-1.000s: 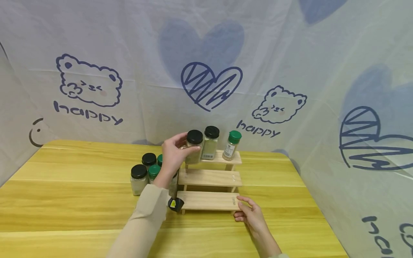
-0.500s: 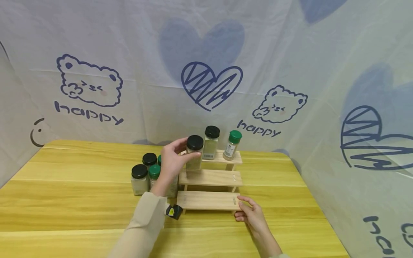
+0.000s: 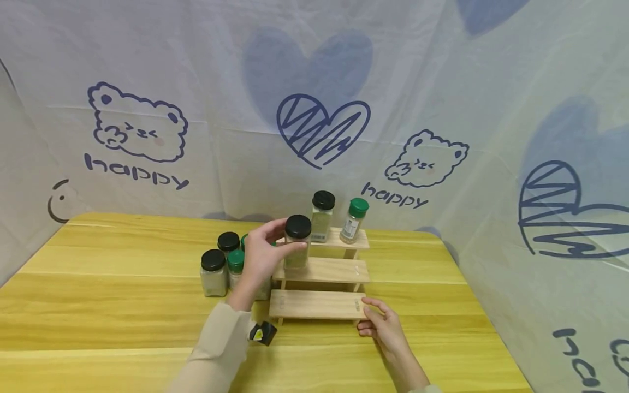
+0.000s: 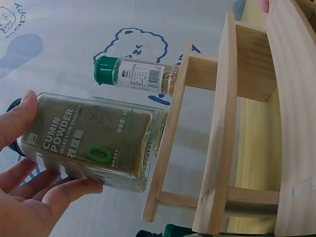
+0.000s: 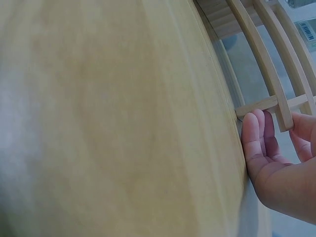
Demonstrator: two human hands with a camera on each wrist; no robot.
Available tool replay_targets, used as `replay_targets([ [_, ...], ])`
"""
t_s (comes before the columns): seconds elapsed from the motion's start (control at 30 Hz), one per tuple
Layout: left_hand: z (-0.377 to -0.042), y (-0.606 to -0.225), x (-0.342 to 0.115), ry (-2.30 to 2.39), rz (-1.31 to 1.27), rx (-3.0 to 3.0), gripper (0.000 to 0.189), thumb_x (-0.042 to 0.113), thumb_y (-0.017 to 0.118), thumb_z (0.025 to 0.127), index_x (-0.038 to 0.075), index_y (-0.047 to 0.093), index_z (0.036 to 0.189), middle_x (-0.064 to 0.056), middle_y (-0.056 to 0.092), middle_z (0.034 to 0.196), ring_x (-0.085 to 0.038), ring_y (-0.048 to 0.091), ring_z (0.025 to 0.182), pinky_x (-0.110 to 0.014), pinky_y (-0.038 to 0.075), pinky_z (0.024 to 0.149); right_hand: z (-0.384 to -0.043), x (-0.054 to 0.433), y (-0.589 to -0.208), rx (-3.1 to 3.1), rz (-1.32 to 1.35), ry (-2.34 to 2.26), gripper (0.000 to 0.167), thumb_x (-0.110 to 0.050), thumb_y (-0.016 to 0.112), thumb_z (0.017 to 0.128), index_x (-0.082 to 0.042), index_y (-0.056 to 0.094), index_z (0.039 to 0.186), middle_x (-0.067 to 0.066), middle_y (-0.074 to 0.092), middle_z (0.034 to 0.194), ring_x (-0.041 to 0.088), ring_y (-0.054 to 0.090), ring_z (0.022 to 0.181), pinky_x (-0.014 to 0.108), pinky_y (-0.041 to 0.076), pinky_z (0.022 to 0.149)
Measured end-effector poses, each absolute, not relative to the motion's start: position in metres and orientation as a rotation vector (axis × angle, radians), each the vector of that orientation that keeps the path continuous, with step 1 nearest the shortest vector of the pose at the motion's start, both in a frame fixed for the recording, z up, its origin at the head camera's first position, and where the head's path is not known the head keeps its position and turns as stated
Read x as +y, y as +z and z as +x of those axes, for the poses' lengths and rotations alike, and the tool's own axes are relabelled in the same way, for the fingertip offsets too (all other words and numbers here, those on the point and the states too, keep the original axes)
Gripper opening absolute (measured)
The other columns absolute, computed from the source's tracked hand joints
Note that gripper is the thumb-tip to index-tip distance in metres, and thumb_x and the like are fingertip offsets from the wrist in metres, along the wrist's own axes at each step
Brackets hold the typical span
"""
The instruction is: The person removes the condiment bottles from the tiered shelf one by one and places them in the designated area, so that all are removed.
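My left hand (image 3: 262, 248) grips a clear cumin powder jar (image 4: 94, 136) with a black lid, thumb on one side and fingers on the other. In the head view this jar stands upright at the left end of the middle step of a three-step wooden rack (image 3: 334, 268); whether its base touches the step I cannot tell. My right hand (image 3: 385, 327) pinches the right end of the rack's lowest step (image 5: 256, 54), thumb and fingers on opposite sides of the board. On the top step stand a black-lidded jar (image 3: 321, 221) and a slim green-capped bottle (image 3: 351, 225).
Left of the rack, several jars cluster on the wooden table (image 3: 123, 273), among them a black-lidded jar (image 3: 213, 275) and a green-capped one (image 3: 236, 262); my left hand partly hides them. A printed cloth (image 3: 226, 65) hangs behind the table.
The cumin jar has come down and slightly toward me, from beside the top step to the middle step, with my left hand. My right hand has stayed at the rack's end.
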State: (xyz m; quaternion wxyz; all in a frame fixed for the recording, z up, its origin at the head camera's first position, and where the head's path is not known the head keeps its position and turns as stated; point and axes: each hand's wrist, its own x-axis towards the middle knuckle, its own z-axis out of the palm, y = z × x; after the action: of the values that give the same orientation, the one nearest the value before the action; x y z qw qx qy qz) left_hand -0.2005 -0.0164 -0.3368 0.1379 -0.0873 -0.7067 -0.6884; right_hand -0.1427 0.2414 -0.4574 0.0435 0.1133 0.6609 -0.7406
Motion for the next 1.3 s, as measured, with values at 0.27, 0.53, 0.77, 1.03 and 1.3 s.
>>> replay_targets([
  [0.27, -0.192, -0.34, -0.018, -1.994, -0.261, -2.053, 0.051, 0.004, 0.081, 0.061, 0.002, 0.062, 0.109, -0.011, 0.063, 0.101, -0.019, 0.06, 0.091, -0.025, 0.05, 0.074, -0.144, 0.241, -0.458, 2.03, 0.355, -2.25, 0.032, -0.004, 0.049, 0.091, 0.007, 0.046, 0.121, 0.01, 0.06, 0.066, 0.014, 0.058, 0.056, 0.023, 0.052, 0.053],
  [0.53, -0.186, -0.346, -0.022, -1.981, -0.257, -2.053, 0.05, 0.004, 0.081, 0.06, 0.003, 0.064, 0.107, -0.011, 0.064, 0.099, -0.019, 0.061, 0.089, -0.029, 0.051, 0.074, -0.144, 0.24, -0.457, 2.036, 0.347, -2.25, 0.033, -0.004, 0.049, 0.091, 0.008, 0.045, 0.121, 0.01, 0.06, 0.066, 0.014, 0.058, 0.056, 0.022, 0.051, 0.053],
  [0.77, -0.18, -0.351, -0.025, -2.016, -0.219, -2.065, 0.053, 0.002, 0.081, 0.061, -0.001, 0.061, 0.11, -0.014, 0.062, 0.103, -0.022, 0.06, 0.093, -0.029, 0.051, 0.075, -0.144, 0.242, -0.457, 2.023, 0.356, -2.243, 0.033, -0.004, 0.049, 0.091, 0.007, 0.045, 0.122, 0.011, 0.06, 0.067, 0.014, 0.058, 0.057, 0.023, 0.052, 0.054],
  [1.03, -0.173, -0.358, -0.028, -2.023, -0.205, -2.058, 0.055, 0.003, 0.081, 0.06, 0.0, 0.061, 0.111, -0.014, 0.063, 0.101, -0.021, 0.06, 0.092, -0.036, 0.05, 0.077, -0.143, 0.242, -0.458, 2.018, 0.335, -2.263, 0.032, -0.004, 0.05, 0.09, 0.007, 0.046, 0.121, 0.01, 0.06, 0.066, 0.014, 0.058, 0.056, 0.023, 0.052, 0.054],
  [1.3, -0.167, -0.363, -0.032, -1.995, -0.21, -2.051, 0.051, 0.003, 0.081, 0.06, 0.0, 0.063, 0.107, -0.014, 0.064, 0.099, -0.022, 0.06, 0.091, -0.036, 0.049, 0.079, -0.143, 0.243, -0.459, 2.017, 0.345, -2.267, 0.032, -0.004, 0.05, 0.09, 0.007, 0.047, 0.12, 0.01, 0.06, 0.065, 0.014, 0.058, 0.056, 0.023, 0.052, 0.053],
])
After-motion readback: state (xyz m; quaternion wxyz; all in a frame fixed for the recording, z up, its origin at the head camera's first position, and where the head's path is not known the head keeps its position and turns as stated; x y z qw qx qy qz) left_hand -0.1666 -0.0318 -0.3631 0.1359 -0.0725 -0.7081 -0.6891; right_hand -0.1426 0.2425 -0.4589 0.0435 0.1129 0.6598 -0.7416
